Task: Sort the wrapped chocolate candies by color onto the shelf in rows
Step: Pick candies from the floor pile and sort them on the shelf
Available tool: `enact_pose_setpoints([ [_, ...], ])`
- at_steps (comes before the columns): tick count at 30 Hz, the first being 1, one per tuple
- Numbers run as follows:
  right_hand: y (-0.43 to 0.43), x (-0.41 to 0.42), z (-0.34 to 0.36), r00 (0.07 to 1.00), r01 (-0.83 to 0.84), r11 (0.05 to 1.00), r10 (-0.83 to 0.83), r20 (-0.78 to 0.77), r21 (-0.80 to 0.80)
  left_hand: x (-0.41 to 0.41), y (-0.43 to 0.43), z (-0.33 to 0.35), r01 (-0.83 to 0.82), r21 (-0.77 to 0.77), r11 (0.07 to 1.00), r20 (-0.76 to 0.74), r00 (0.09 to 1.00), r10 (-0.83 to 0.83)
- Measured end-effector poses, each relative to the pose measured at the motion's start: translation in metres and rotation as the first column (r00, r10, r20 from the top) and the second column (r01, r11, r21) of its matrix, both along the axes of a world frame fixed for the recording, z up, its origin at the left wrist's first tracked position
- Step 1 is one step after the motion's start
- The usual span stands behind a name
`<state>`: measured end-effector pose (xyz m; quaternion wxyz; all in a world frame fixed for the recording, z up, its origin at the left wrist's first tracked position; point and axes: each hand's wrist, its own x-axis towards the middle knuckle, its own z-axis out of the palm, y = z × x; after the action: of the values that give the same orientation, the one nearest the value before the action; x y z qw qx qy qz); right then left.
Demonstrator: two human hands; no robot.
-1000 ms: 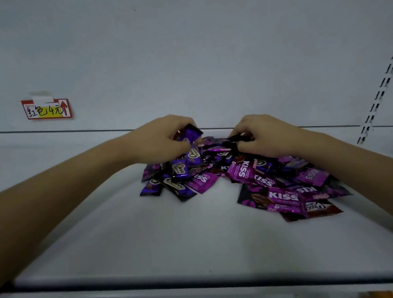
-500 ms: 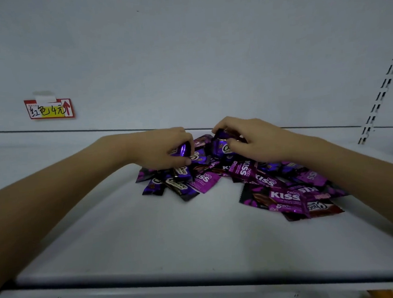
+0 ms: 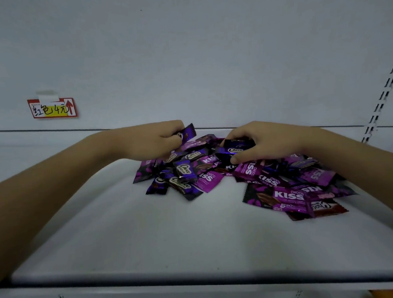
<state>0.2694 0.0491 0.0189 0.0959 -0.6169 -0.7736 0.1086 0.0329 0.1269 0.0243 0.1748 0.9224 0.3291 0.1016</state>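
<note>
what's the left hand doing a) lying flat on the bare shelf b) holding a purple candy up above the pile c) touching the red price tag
b: the left hand pinches a purple candy raised above the pile, while the right hand grips a Choco candy in it.

"Choco" marks the dark blue foil candy wrapper (image 3: 234, 149) in the right hand (image 3: 266, 142)'s grip; magenta foil wrappers (image 3: 252, 172) just below it read "CHOCO KISS", a brown foil wrapper (image 3: 325, 206) "Choco". Up-left of the left hand (image 3: 153, 140)'s pinched purple wrapper (image 3: 189, 133), a red-edged paper tag (image 3: 52, 108): "红色4元", red arrow up.
</note>
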Motion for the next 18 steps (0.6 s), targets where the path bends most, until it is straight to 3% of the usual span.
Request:
enact_pose_setpoints([
  [3, 0.002, 0.000, 0.000, 0.999, 0.038, 0.997, -0.037, -0.027, 0.066, 0.000, -0.004, 0.000, -0.016, -0.056, 0.998, -0.029, 0.999, 0.015],
  [7, 0.003, 0.001, 0.000, 0.985, 0.124, 0.980, -0.103, -0.138, 0.154, 0.003, -0.010, -0.005, -0.113, 0.102, 0.988, -0.261, 0.956, 0.136],
  [9, 0.003, 0.001, 0.001, 0.971, 0.142, 0.979, -0.110, -0.211, 0.143, 0.007, -0.010, -0.008, -0.139, 0.122, 0.983, -0.283, 0.944, 0.168],
  [14, 0.002, 0.003, 0.001, 0.911, 0.207, 0.965, -0.130, -0.392, 0.162, 0.005, -0.012, -0.008, -0.115, -0.211, 0.971, 0.058, 0.990, 0.130],
  [18, 0.003, 0.005, 0.004, 0.795, 0.271, 0.948, -0.121, -0.595, 0.168, 0.014, -0.006, -0.011, -0.138, -0.391, 0.910, 0.309, 0.911, 0.271],
])
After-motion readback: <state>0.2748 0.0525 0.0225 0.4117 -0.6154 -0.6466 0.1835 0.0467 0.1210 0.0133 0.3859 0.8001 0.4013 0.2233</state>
